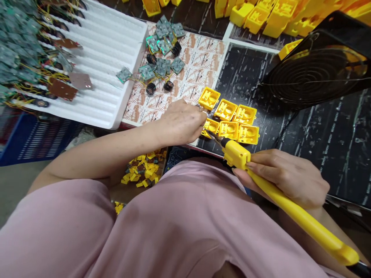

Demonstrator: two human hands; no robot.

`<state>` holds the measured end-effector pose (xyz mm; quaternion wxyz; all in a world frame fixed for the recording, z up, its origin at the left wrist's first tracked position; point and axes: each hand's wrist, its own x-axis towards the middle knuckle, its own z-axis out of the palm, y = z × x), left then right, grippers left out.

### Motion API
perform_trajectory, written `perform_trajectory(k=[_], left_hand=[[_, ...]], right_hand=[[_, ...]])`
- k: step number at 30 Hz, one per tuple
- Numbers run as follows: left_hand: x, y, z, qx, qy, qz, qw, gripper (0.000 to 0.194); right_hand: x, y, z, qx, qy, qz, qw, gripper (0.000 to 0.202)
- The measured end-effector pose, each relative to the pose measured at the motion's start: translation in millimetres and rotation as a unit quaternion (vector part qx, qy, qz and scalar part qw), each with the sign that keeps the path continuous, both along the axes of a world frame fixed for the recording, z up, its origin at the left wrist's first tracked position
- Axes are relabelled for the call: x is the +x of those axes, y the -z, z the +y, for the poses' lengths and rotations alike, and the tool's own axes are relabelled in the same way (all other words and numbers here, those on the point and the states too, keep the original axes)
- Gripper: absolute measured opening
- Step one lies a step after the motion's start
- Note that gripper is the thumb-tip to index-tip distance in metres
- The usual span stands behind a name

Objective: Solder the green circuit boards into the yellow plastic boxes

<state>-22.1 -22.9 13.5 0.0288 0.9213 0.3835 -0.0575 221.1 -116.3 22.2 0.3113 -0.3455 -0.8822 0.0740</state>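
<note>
My right hand is wrapped round a yellow soldering tool, whose dark metal tip points left into a small yellow casing at the front left of a group. Beside that casing is my left hand, its fingers bent together at the left edge; whatever its fingertips hold is too small to make out. Several more open yellow casings lie close together on the black table covering, showing round and rectangular hollows inside.
Green circuit boards with wires and black round parts lie behind my left hand. A white foam tray with many boards stands left. A black fan and yellow housings are at the back right. A blue crate sits below the tray.
</note>
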Motion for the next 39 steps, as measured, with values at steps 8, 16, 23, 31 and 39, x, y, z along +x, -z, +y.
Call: perform_trajectory(k=[8,16,23,31,39], left_hand=[[1.6,0.9,0.8,-0.014,-0.013,-0.010,1.000,0.027],[0.0,2.7,0.4,-0.021,-0.013,-0.048,0.999,0.020],[-9.0,2.4,-0.4,-0.029,-0.014,-0.098,0.995,0.024],[-16.0,34.2,-10.4,-0.001,-0.121,-0.222,0.967,0.020],[-4.9,37.8,-18.1,0.025,-0.151,-0.232,0.961,0.022]], right_hand=[[-0.3,-10.7,-12.7,-0.049,-0.004,0.005,0.999,0.018],[15.1,0.1,-13.4,-0.064,0.063,0.048,0.995,0.019],[17.2,27.5,-16.2,-0.057,0.272,0.308,0.910,0.054],[10.2,47.2,-5.5,-0.033,0.219,0.355,0.908,0.031],[0.0,38.1,-14.5,-0.025,0.160,0.218,0.962,0.025]])
